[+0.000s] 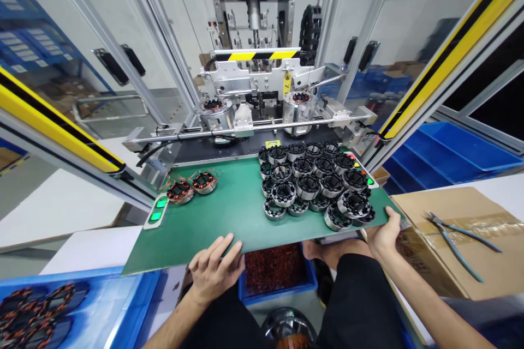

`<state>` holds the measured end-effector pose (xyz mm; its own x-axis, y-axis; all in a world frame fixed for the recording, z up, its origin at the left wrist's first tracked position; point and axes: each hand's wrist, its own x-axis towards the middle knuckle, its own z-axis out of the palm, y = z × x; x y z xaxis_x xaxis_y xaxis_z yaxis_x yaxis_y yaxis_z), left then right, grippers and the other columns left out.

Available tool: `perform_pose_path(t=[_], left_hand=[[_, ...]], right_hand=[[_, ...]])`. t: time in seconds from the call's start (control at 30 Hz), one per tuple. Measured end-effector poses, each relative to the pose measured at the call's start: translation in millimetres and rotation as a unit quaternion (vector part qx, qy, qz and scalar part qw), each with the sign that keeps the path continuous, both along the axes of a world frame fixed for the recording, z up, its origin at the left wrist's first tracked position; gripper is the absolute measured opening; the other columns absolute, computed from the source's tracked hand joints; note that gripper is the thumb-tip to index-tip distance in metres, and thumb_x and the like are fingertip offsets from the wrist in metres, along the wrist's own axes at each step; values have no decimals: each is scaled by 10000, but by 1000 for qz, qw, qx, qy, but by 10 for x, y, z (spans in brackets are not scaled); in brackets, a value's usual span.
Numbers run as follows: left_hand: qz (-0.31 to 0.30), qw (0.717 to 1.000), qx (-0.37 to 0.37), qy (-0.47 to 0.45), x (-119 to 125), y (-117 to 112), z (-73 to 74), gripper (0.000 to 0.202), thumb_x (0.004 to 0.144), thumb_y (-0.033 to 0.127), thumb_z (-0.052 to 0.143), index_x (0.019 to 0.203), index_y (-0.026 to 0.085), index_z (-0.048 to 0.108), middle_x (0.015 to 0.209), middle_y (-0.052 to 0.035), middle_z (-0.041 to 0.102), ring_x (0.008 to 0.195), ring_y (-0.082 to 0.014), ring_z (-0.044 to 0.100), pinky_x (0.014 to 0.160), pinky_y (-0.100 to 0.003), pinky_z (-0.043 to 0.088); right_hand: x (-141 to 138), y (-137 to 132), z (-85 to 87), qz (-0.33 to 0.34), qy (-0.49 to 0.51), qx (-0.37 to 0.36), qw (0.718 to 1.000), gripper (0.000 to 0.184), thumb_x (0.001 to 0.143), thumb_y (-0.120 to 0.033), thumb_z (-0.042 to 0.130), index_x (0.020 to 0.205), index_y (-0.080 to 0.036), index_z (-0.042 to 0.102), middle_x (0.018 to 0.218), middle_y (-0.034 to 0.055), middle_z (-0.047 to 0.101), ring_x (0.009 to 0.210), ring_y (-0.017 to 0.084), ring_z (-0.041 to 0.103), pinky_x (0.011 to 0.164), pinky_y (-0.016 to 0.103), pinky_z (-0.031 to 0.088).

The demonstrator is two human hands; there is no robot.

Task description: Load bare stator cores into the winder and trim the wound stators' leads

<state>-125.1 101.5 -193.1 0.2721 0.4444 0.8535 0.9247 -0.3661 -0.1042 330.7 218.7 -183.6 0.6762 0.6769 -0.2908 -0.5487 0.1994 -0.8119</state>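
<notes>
My left hand [216, 268] rests at the front edge of a green-topped work board [229, 223], fingers lying over the rim. At the board's right front corner, my right hand [383, 233] grips the edge, thumb on top and the other fingers hidden below. Nearest to it is a stacked group of bare stator cores [308, 187], silver rings with black slotted inserts. Two stators wound with copper wire [204, 182] lie at the board's left, loose wire ends sticking out.
Behind the board stands a winding machine [262, 79] with two stators in its round fixtures. Pliers [462, 240] lie on a cardboard box at right. A blue tray [118, 300] holds wound stators at left. Below the board sits a blue bin [282, 295] of copper scraps.
</notes>
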Motion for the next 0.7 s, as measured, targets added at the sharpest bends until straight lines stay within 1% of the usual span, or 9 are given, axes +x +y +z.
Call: perform_pose_path(t=[0.07, 0.2, 0.37, 0.47, 0.6, 0.7], left_hand=[[1, 1000, 1, 0, 6, 2, 7, 263, 980, 311, 872, 1232, 301, 794, 1152, -34, 870, 1067, -225, 746, 915, -405, 489], [2, 1000, 2, 1, 16, 7, 21, 256, 985, 308, 868, 1228, 296, 791, 1143, -38, 871, 1067, -225, 743, 912, -407, 483], [1, 1000, -2, 0, 3, 2, 15, 314, 946, 292, 897, 1240, 301, 786, 1154, -34, 870, 1065, -226, 742, 920, -406, 477], [3, 1000, -3, -1, -3, -4, 6, 344, 933, 295, 905, 1253, 315, 781, 1161, -23, 869, 1059, -227, 745, 935, -406, 474], [6, 1000, -5, 1, -6, -8, -1, 372, 921, 297, 919, 1264, 325, 777, 1158, -15, 870, 1048, -227, 754, 941, -398, 481], [4, 1000, -4, 0, -7, -7, -2, 370, 920, 292, 915, 1264, 322, 782, 1156, -21, 871, 1051, -227, 755, 941, -396, 477]], right_hand=[[0, 3, -5, 0, -4, 3, 1000, 331, 878, -368, 619, 1136, -234, 778, 1128, -21, 833, 1016, 185, 756, 795, 273, 680], [-3, 7, -11, -6, 1, 6, 1000, 329, 883, -359, 613, 1134, -230, 781, 1131, -16, 833, 1030, 174, 755, 803, 246, 673], [23, 8, -57, 1, -3, 13, 1000, 357, 870, -381, 648, 1165, -222, 772, 1145, -3, 831, 1050, 185, 756, 823, 254, 673], [33, 8, -72, 4, -3, 15, 1000, 358, 874, -388, 649, 1173, -229, 766, 1138, -11, 829, 1054, 181, 755, 827, 247, 668], [12, 1, -39, 3, -2, 9, 1000, 360, 876, -387, 652, 1183, -239, 769, 1113, -24, 830, 1050, 179, 754, 826, 249, 672], [-14, -3, -3, -2, 2, 7, 1000, 342, 879, -369, 631, 1157, -236, 779, 1121, -25, 831, 1029, 167, 755, 804, 234, 670]])
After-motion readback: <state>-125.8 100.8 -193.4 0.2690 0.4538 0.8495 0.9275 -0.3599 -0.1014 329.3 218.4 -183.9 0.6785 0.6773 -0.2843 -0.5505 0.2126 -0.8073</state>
